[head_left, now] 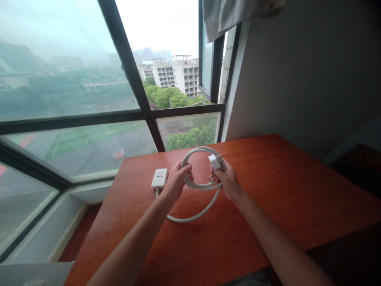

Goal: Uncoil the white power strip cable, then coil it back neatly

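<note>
A white extension cord is wound into a round coil above the reddish-brown table. My left hand is closed around the left side of the coil. My right hand grips the right side and pinches the white plug with its metal prongs pointing right. One loose loop of cable hangs down onto the tabletop. The cord's white socket block lies flat on the table just left of my left hand.
The table stands in a corner, against a large dark-framed window on the left and a grey wall behind. A cloth hangs at the top. A darker piece of furniture sits at the right.
</note>
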`<state>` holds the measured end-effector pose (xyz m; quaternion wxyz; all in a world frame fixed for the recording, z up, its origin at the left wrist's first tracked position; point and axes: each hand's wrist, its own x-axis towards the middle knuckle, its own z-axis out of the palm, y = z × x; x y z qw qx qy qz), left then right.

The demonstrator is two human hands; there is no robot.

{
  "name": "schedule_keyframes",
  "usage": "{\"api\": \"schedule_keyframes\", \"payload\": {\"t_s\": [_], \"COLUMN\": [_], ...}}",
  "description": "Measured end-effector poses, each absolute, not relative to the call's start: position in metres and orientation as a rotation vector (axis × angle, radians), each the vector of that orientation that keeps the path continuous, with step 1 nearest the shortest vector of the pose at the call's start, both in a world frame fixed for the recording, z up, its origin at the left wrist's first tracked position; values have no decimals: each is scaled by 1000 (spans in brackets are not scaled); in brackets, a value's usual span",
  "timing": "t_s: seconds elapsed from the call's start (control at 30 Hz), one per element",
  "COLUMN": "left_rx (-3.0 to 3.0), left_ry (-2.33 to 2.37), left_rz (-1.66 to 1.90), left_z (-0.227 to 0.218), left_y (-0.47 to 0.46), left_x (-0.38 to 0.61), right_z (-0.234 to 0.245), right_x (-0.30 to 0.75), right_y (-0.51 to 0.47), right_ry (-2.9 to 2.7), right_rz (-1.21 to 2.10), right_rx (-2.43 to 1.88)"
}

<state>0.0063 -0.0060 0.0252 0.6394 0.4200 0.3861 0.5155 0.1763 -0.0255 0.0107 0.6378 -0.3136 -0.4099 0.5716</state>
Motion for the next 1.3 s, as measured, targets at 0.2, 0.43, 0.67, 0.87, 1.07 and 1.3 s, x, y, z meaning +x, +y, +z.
{"api": "schedule_keyframes", "payload": {"t_s": [0.2,0.43,0.67,0.87,1.07,1.3], "left_rx": [1443,1456,1369,1552,1632,1602], "left_ry": [968,865,984,1168,1264,888], "left_rz": [1009,928,1006,1125,937,724], "left_z": [54,61,45,37,28,30], "left_y": [14,22,16,14,11,4], "left_x": [-4,4,13,13,11,2], "right_z": [18,26,26,26,25,37], "right_x": [184,194,203,208,219,228], "right_y": [-22,-20,-16,-10,-1,-2], "right_ry": [-1053,-1068,-1123,-1282,-1574,-1938], "right_rz": [1384,1426,1440,1349,1245,1013], "right_rx": [-731,-745,-796,-863,-1052,-1056]}}
